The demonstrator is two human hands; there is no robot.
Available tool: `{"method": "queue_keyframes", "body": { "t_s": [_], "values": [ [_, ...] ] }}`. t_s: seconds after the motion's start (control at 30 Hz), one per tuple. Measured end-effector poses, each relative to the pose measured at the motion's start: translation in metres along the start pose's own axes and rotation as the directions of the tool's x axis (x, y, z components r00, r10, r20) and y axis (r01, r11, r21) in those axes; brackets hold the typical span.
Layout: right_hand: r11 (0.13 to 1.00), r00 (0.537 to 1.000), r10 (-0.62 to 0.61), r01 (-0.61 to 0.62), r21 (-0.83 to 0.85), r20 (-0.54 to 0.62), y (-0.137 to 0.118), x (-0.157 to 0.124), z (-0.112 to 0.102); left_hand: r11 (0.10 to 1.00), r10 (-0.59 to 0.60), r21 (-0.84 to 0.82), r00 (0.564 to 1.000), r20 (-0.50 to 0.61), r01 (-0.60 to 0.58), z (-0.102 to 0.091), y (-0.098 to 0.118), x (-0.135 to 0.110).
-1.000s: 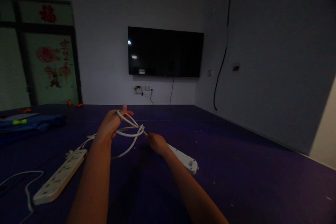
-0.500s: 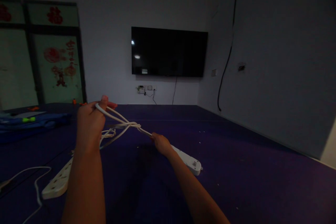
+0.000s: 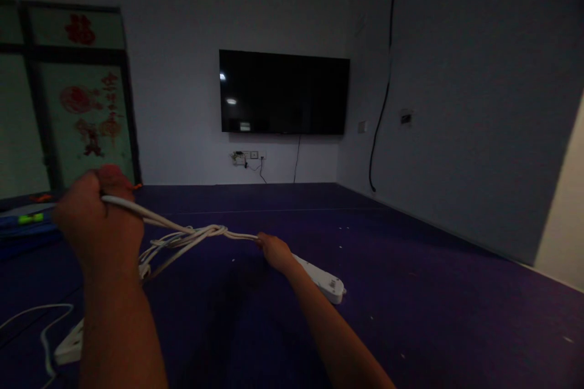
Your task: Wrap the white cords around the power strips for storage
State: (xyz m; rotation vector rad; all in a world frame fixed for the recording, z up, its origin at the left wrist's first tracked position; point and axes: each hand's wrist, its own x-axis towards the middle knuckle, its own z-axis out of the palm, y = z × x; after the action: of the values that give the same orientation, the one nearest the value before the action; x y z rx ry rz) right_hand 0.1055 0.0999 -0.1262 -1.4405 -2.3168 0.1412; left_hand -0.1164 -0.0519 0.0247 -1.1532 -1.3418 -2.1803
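Observation:
A white power cord (image 3: 201,233) with a loose knot or tangle in it stretches between my two hands above the purple surface. My left hand (image 3: 103,206) is closed round a loop of the cord at the left, slightly smeared by motion. At the other end my right hand (image 3: 274,250) pinches the cord just past the knot. A white power strip (image 3: 322,279) lies just beyond my right wrist, partly hidden by the forearm. Another white power strip (image 3: 69,345) rests at the lower left, mostly covered by my left forearm.
A thin white cable (image 3: 45,331) curves across the purple surface (image 3: 433,316) at the lower left. Blue fabric (image 3: 27,228) with a bright green item lies farther left. Small white bits are scattered about. A television (image 3: 285,92) hangs on the far wall.
My left hand has pulled left and slightly down, drawing the cord straighter and the knot narrower. My right hand keeps its pinch in nearly the same place. The view has turned slightly right.

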Motion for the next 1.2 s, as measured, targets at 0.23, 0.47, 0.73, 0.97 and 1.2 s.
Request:
{"method": "queue_keyframes", "body": {
  "t_s": [0.23, 0.47, 0.73, 0.97, 1.2],
  "values": [
    [0.999, 0.999, -0.034, 0.034, -0.021, 0.030, 0.003, 0.003, -0.004, 0.950, -0.304, 0.121, 0.942, 0.143, 0.288, -0.002, -0.015, 0.005],
    [0.995, 0.991, -0.100, 0.098, 0.016, 0.090, 0.008, 0.002, 0.009, 0.780, -0.318, -0.450, 0.895, 0.313, 0.435, 0.011, -0.012, 0.005],
    [0.999, 0.994, -0.035, 0.030, 0.044, 0.108, 0.030, 0.000, 0.012, 0.622, -0.221, -0.592, 0.841, 0.494, 0.512, 0.035, -0.019, 0.001],
    [0.986, 0.958, 0.166, -0.168, -0.010, 0.232, 0.067, -0.002, 0.006, 0.665, -0.367, -0.587, 0.887, 0.281, 0.461, 0.051, -0.033, 0.000],
    [0.967, 0.942, 0.254, -0.251, -0.042, 0.220, 0.063, 0.003, -0.002, 0.665, -0.532, -0.522, 0.829, 0.172, 0.534, 0.059, -0.061, 0.006]
  ]
}}
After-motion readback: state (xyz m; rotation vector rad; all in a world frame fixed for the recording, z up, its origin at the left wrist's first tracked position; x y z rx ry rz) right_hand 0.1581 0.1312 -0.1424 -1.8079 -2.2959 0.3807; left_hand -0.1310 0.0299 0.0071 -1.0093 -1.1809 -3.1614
